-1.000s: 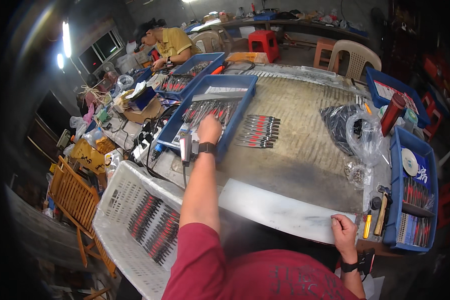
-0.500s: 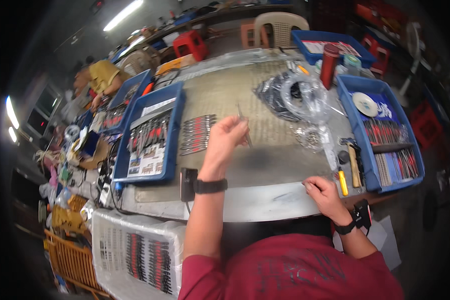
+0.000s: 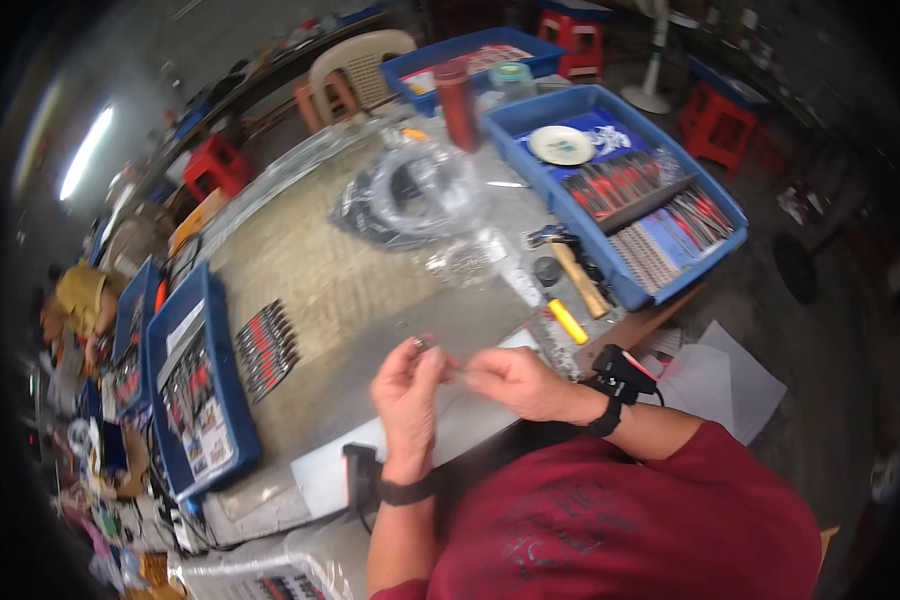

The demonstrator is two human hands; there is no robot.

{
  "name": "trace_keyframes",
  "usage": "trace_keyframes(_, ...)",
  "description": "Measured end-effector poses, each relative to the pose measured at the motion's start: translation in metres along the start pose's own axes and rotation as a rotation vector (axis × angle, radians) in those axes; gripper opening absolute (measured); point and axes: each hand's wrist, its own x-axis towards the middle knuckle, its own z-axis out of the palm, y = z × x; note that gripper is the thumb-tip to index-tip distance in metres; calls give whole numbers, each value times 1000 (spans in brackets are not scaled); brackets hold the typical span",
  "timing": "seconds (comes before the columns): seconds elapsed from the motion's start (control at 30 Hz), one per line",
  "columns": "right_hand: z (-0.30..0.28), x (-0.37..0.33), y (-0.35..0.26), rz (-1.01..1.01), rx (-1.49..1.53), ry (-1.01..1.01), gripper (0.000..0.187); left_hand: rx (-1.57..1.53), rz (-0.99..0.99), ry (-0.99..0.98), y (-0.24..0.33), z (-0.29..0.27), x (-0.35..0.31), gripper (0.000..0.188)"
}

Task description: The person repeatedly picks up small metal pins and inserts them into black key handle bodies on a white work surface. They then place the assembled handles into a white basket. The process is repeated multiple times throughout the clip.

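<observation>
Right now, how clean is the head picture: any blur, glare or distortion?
Head view: the right hand is blurred at its fingers; the tube light glares at upper left; the far edge of the table curves; the corners are black.

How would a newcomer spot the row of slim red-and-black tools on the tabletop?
On the large, worn, brownish worktable, find the nearer rectangular blue plastic tray of the two at the left. Just right of it lies the row of slim red-and-black tools. Unlike similar pieces inside that tray, these lie side by side directly on the worktable.
</observation>
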Motion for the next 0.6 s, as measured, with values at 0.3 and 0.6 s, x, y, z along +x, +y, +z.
trace_keyframes(0.3, -15, -1, -2, 122, 191, -71, 27, 1228, 882, -339, 15, 9, -7, 35)
trace_keyframes(0.6, -80, -12, -29, -97, -127, 116, 19, 1205, 909, -263, 11, 1, -6, 30)
